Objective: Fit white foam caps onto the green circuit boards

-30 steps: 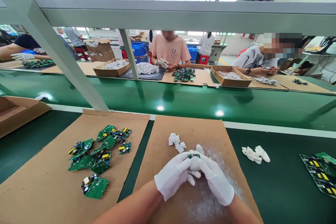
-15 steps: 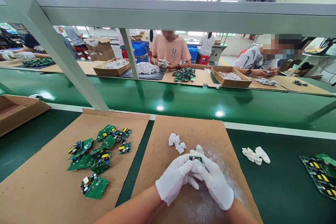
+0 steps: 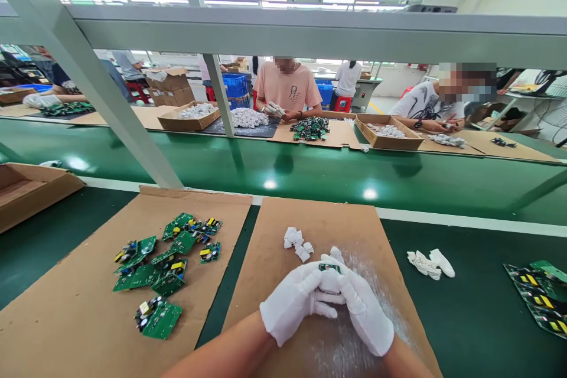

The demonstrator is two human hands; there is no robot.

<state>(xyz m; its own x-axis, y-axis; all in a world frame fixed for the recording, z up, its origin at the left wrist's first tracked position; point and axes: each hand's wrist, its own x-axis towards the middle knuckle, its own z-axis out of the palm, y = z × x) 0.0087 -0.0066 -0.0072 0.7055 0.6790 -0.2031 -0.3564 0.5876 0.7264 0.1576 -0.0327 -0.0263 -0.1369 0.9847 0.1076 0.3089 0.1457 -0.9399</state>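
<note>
My left hand [image 3: 292,298] and my right hand [image 3: 364,306], both in white gloves, meet over the cardboard sheet [image 3: 266,307]. Between their fingertips they grip a small green circuit board [image 3: 329,267], of which only the upper edge shows. A white piece [image 3: 330,281] covers the side of it nearer me; whether it is a wrap or a block I cannot tell. Just beyond the fingers, several small white pieces [image 3: 297,240] lie on the cardboard, and white powdery smears [image 3: 376,277] mark it at the right.
Green circuit boards [image 3: 150,271] lie heaped on the left cardboard. To the right are crumpled white gloves or cloth [image 3: 430,264] and a joined board panel [image 3: 538,301]. A white slanted post [image 3: 110,88] and a green conveyor [image 3: 310,174] stand ahead. People [image 3: 287,88] work across it.
My fingers have shifted slightly apart around the circuit board, so more of the white piece shows. The right fingers no longer cross in front of it. Other small shifts come from the camera.
</note>
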